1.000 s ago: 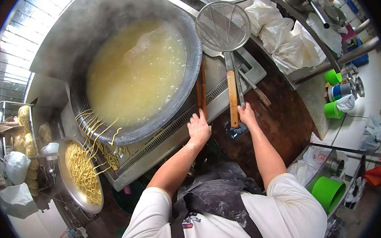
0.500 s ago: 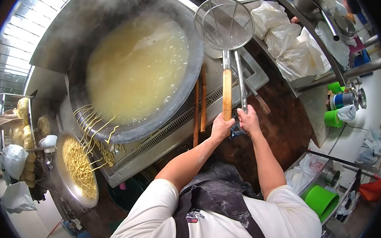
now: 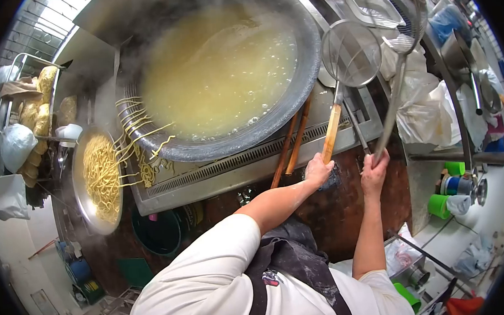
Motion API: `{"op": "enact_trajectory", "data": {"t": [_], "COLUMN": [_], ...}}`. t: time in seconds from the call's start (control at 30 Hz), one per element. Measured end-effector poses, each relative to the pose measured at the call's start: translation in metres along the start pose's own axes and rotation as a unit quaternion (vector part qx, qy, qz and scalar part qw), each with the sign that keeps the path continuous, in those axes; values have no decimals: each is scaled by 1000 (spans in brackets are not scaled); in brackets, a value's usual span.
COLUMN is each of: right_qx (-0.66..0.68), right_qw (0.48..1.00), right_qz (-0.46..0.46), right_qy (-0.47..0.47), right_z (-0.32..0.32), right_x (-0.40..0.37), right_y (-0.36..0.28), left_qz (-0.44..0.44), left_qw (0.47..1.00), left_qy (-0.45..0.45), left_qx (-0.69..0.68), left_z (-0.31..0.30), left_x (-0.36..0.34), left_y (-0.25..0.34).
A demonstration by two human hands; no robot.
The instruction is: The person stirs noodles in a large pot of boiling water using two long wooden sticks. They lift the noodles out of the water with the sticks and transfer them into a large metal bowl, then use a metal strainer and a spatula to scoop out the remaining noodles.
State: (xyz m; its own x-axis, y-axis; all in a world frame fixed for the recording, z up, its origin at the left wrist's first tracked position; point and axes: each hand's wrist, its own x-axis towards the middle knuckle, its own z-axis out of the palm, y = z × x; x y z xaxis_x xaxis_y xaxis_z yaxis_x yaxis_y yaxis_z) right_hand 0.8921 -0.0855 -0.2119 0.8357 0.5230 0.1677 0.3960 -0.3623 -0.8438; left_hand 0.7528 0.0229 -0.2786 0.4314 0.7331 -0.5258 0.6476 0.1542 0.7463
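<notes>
My left hand (image 3: 319, 172) is wrapped round the wooden handle of a round mesh strainer (image 3: 352, 53), whose head lies beside the big pot's rim. In my right hand (image 3: 375, 174) is the long metal handle of a second strainer (image 3: 396, 88); its head, blurred by motion, rises at the upper right. To the left, cloudy yellowish water (image 3: 218, 73) bubbles and steams in the large dark pot (image 3: 251, 144). Strands of noodles (image 3: 140, 121) hang over the pot's left rim. More noodles fill a metal bowl (image 3: 82, 194) at the left.
Two wooden sticks (image 3: 290, 146) lean against the stove's front edge (image 3: 230, 182). White plastic bags (image 3: 428, 109) are piled at the right, near a metal rail. Below the stove stands a dark bucket (image 3: 157, 229). A rack with bagged food (image 3: 36, 124) is at the far left.
My hands have moved apart. My right hand has shifted right, lifting the metal-handled strainer away from the wooden-handled one. The view has shifted, and the pot now appears farther right.
</notes>
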Motion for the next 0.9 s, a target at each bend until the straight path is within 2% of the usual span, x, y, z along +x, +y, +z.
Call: {"op": "enact_trajectory", "data": {"t": [0.03,0.1,0.17,0.23,0.33,0.37,0.43,0.57,0.63,0.7,0.77,0.8,0.87,0.9], "right_qx": [44,-21,-78,-55,-66,-97,-122,-259,-305,-344,-376,-373,-323,-321], "right_qw": [992,998,990,988,979,973,962,925,906,886,879,878,882,882], "right_qz": [99,0,11,7,-93,-94,-182,-233,-244,-250,-205,-211,-86,-91], "right_qy": [-64,-63,-114,-143,-170,-188,-161,-149,-165,-185,-211,-214,-331,-333], "right_z": [3,15,21,34,58,68,105,177,217,268,329,343,371,386], "right_x": [6,18,30,38,51,58,77,142,177,215,252,249,230,225], "right_y": [-22,-52,-80,-88,-111,-121,-122,-158,-173,-174,-164,-180,-227,-244], "left_qz": [-20,-38,-52,-62,-45,-47,-42,-30,-13,60,98,98,91,83], "left_qw": [1000,999,998,997,995,995,994,991,962,976,976,975,968,966], "left_qy": [4,-11,-23,-40,-75,-82,-92,-129,-256,-168,-193,-198,-184,-165], "left_qx": [6,2,21,25,41,38,32,19,94,126,37,-33,-143,-183], "left_z": [3,7,7,7,2,-1,-3,-30,-58,-84,-132,-154,-198,-219], "left_x": [1,8,11,11,7,5,8,2,-13,-42,-72,-89,-125,-141], "left_y": [0,-8,-8,-10,-11,-10,-17,-18,-11,-15,-19,-28,-56,-74]}}
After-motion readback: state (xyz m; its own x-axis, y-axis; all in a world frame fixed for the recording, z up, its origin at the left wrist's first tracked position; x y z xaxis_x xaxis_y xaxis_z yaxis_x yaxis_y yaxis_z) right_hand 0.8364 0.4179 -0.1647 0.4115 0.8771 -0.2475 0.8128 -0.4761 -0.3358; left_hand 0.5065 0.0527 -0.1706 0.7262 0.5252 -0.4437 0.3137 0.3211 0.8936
